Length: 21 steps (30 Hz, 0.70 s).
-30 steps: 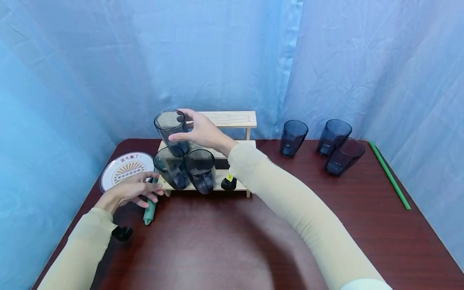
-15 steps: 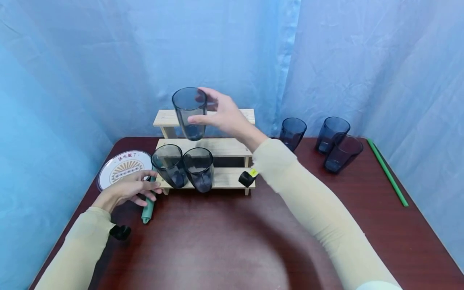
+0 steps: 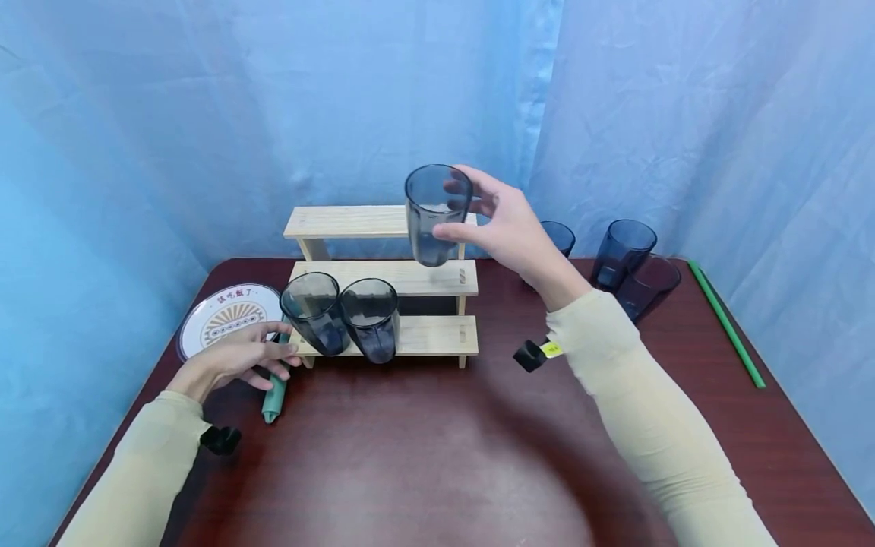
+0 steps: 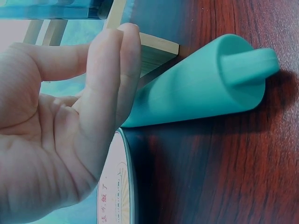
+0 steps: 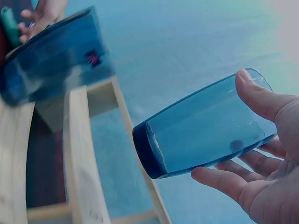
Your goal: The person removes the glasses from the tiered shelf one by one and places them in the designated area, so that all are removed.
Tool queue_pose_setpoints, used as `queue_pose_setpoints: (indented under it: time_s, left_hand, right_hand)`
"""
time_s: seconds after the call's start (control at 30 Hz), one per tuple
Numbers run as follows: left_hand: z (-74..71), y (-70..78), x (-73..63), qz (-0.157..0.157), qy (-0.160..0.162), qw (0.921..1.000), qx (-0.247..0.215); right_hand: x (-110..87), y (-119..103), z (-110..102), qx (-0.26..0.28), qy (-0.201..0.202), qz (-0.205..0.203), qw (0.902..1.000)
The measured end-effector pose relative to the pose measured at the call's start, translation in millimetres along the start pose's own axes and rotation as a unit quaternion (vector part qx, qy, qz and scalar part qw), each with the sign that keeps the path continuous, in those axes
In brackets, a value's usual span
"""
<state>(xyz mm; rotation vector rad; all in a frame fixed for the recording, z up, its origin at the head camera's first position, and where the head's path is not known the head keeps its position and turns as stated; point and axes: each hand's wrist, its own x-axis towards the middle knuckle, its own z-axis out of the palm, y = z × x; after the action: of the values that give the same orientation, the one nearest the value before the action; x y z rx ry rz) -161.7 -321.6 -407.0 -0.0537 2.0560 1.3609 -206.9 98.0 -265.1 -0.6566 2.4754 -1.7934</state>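
My right hand (image 3: 509, 224) grips a dark tinted drinking glass (image 3: 422, 232) from the side, thumb opposite the fingers. The glass hangs nearly upright above the right end of a three-tier wooden rack (image 3: 383, 277). Two similar glasses, one at the left (image 3: 317, 323) and one beside it (image 3: 374, 338), stand on the rack's lowest tier. My left hand (image 3: 235, 358) hovers with loosely bent fingers by the rack's left end, holding nothing. Close beneath it lies a green cylindrical thing (image 4: 201, 84) with a tab at its end; the rest is hidden.
A white plate (image 3: 205, 311) with printed writing lies left of the rack, partly behind my left hand. Several dark glasses, one of them (image 3: 623, 251) at the back, stand on the right, partly hidden by my right arm. A green stick (image 3: 728, 323) lies near the right edge.
My right hand has lifted the glass from the left of the middle tier and carried it rightward above the rack. My left hand has stayed nearly still.
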Motion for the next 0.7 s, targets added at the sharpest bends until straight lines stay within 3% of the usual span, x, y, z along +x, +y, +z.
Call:
queue_pose_setpoints:
  time_s: [0.33,0.7]
  left_hand:
    - [-0.4,1.1,-2.3,-0.008,-0.002,1.0000,0.000]
    - [0.5,-2.0,1.3,-0.011,-0.002,0.9999,-0.013]
  right_hand:
    - [-39.7,25.5,-41.5,-0.035,0.045,0.039,0.9976]
    - [-81.2,65.5,-76.6,-0.097,0.089,0.082,0.9879]
